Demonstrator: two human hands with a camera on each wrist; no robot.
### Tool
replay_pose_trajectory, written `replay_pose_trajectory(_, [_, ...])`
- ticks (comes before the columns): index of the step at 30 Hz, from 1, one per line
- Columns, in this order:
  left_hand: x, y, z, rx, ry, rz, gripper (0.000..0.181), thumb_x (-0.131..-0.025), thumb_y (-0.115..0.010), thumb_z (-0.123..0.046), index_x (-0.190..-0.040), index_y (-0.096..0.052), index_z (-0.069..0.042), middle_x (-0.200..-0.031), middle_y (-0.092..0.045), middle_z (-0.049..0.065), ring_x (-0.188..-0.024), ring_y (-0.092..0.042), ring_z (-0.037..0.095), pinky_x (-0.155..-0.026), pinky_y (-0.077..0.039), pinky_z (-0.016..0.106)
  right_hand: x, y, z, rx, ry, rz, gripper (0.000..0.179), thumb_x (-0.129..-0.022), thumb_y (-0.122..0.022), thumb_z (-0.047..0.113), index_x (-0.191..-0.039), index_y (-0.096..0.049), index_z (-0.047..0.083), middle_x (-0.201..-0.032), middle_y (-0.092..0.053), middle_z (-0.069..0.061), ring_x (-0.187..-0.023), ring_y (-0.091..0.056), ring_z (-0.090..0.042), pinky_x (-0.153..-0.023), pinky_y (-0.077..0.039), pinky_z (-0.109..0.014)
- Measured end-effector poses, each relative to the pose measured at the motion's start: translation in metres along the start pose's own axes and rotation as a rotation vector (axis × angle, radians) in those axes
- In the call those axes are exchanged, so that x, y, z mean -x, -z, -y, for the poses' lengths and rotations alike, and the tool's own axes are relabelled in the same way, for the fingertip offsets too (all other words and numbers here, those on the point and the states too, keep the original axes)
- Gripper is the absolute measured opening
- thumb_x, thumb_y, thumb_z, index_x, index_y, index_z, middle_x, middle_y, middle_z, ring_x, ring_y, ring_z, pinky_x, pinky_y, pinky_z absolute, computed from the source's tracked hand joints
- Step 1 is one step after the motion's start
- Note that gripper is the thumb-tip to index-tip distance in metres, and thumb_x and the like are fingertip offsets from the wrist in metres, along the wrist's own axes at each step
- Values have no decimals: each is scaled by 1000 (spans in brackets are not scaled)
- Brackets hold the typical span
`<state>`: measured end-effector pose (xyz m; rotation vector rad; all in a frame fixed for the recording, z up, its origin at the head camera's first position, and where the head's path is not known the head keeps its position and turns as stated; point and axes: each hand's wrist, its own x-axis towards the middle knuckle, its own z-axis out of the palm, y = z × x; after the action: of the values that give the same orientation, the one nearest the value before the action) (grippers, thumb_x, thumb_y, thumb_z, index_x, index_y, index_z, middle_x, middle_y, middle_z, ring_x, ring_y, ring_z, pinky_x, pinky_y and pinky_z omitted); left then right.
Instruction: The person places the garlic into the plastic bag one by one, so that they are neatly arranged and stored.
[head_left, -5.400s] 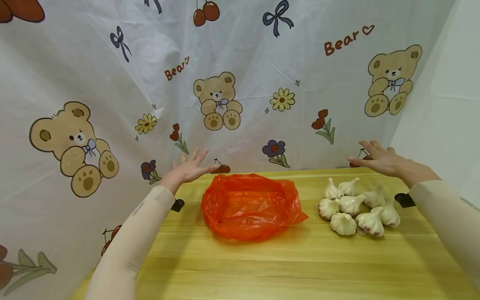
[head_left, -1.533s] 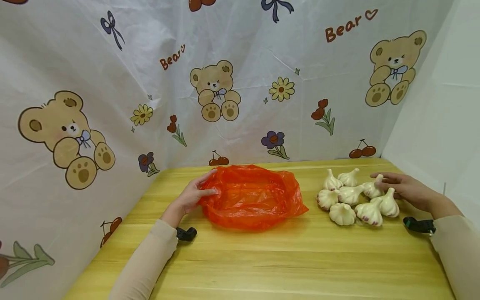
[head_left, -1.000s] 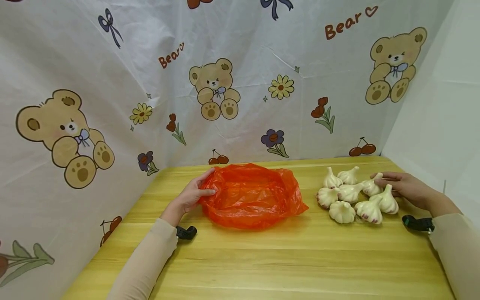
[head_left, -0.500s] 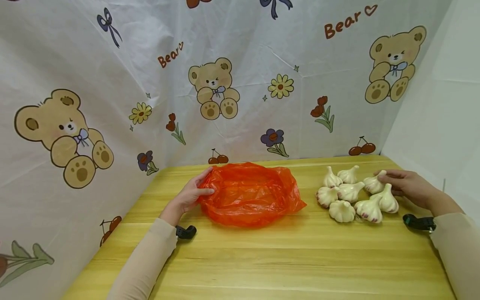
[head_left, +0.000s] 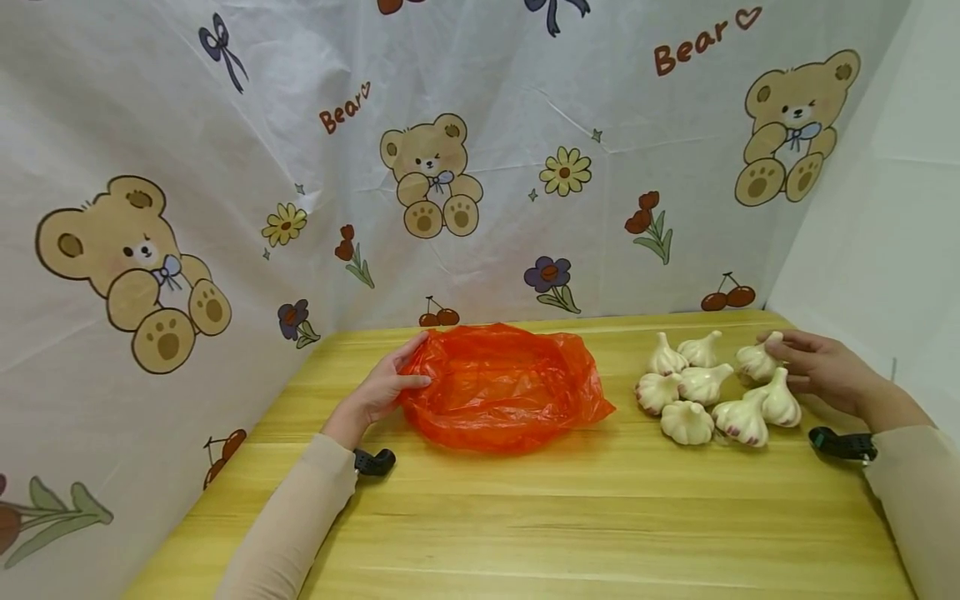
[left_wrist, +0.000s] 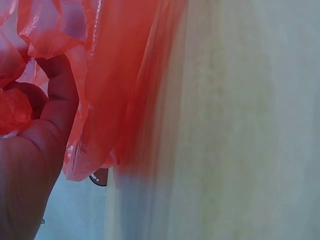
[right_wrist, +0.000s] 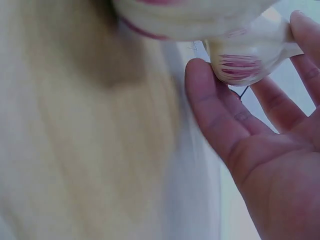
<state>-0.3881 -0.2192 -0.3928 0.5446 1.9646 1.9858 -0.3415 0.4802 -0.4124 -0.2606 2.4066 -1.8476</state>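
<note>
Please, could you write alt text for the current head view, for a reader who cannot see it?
A person's left hand grips the left side of an open red plastic bag on a wood-grained table, while the right hand holds a garlic bulb beside seven other bulbs. Behind hangs a white sheet printed with bears and flowers.

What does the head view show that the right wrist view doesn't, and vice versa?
Only the head view: the translucent red plastic bag and the left hand holding it. Only the right wrist view: the palm side of the right hand and clear purple streaks on the round white garlic bulb it holds. Both: that hand, that bulb, the yellow wooden table.
</note>
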Motion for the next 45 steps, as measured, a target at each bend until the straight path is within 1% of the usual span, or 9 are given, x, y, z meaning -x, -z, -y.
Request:
replay_pose_trajectory(3, [-1,0,1,1,1,1,90,-94,-61,12,-166,-21,-23,-172,-21,7,-152,-31,40,-98,-59,33,-1,-1,4,-2,26,10,33,-112,-41,19,-125,-65,37,-112,-69,21,-100,-69,-1,-81,-63,-25])
replay_pose_trajectory(9, [-1,0,1,-5,-9,1,89,-94,-61,11,-166,-23,-23,-173,-21,6,-154,-30,40,-99,-58,33,-4,-5,15,74,64,-8,33,-112,-40,18,-123,-63,39,-113,-67,25,-101,-66,5,-80,-59,-17])
replay_pose_trajectory(14, [-1,0,1,-4,-11,8,90,-93,-61,12,-166,-22,-23,-173,-20,7,-153,-30,40,-99,-58,33,-5,-6,28,110,82,-31,30,-112,-42,17,-127,-62,32,-111,-67,23,-101,-65,6,-80,-59,-15])
replay_pose_trajectory(21, [0,1,2,-5,-16,-5,90,-94,-63,10,-166,-22,-25,-173,-19,4,-154,-29,39,-100,-58,33,-10,-14,50,203,83,-46,20,-111,-44,22,-130,-44,28,-112,-59,31,-100,-62,10,-81,-59,-16])
replay_pose_trajectory(23, [0,2,2,-3,-12,-7,90,-94,-63,10,-166,-22,-25,-173,-20,4,-154,-30,39,-100,-58,33,-11,-17,54,213,94,-43,22,-111,-45,23,-133,-45,26,-114,-57,32,-101,-62,11,-81,-59,-16])
replay_pose_trajectory(29, [-2,2,3,8,-5,-8,90,-94,-62,12,-166,-24,-25,-172,-22,3,-153,-31,38,-98,-59,32,-11,-30,69,223,138,-49,22,-110,-47,20,-130,-53,28,-115,-57,30,-101,-61,10,-81,-59,-15])
replay_pose_trajectory(37, [-2,-1,2,7,-13,-2,89,-94,-61,12,-166,-20,-21,-173,-20,4,-154,-30,38,-97,-59,29,-19,-52,87,264,157,-37,35,-110,-48,22,-142,-48,8,-122,-49,30,-106,-56,16,-84,-56,-12])
replay_pose_trajectory(42, [-2,-2,2,16,-5,-9,90,-94,-61,12,-166,-21,-22,-173,-21,3,-154,-31,37,-98,-58,31,-28,-70,99,245,200,-8,39,-110,-49,21,-143,-52,1,-121,-59,26,-108,-59,11,-85,-57,-13])
replay_pose_trajectory(45, [-3,-1,2,21,-8,-5,90,-94,-62,12,-166,-21,-22,-173,-21,3,-153,-31,37,-98,-59,32,-34,-80,106,246,217,33,41,-110,-49,21,-143,-49,-4,-121,-61,22,-109,-59,8,-86,-56,-14])
